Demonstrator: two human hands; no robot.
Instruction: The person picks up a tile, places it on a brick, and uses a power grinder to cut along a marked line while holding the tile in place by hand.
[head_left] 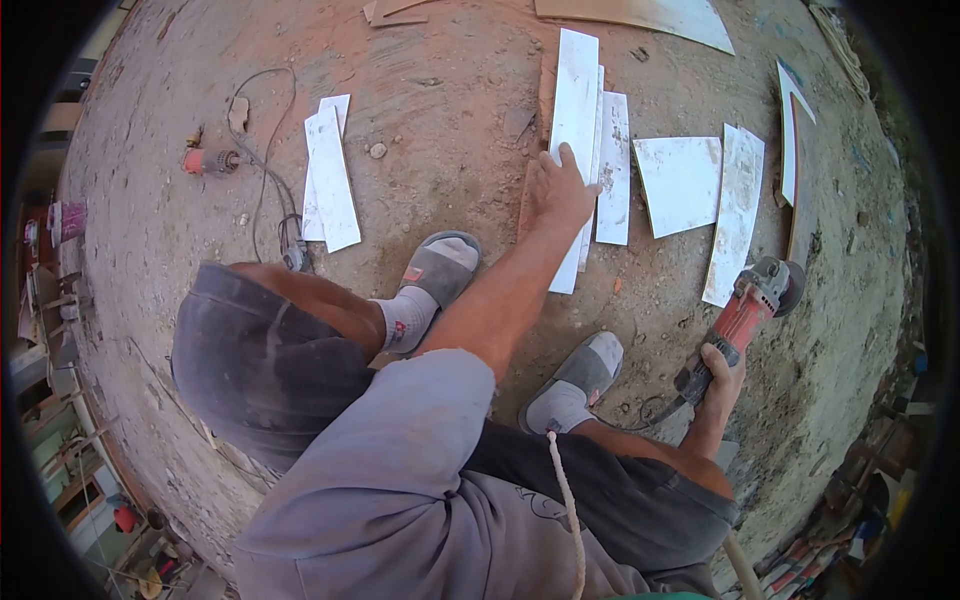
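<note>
My left hand (565, 190) reaches forward over a long white tile strip (574, 90), its thumb at the right edge and its fingers across the strip. Part of the grip is hidden under the hand. Narrower white strips (613, 170) lie along the right side of that one. Out to the right, my right hand (722, 378) is wrapped round the body of a red and black angle grinder (740, 320). The grinder's disc (791, 289) faces up and to the right, and a dark cord trails from its rear end.
Two crossed white strips (333, 185) lie at left, near a red power tool (208, 161) with a cord. Right of centre are a wide white piece (680, 185) and a dusty strip (737, 205). A large board (640, 18) lies ahead. My sandalled feet stand on the dirt.
</note>
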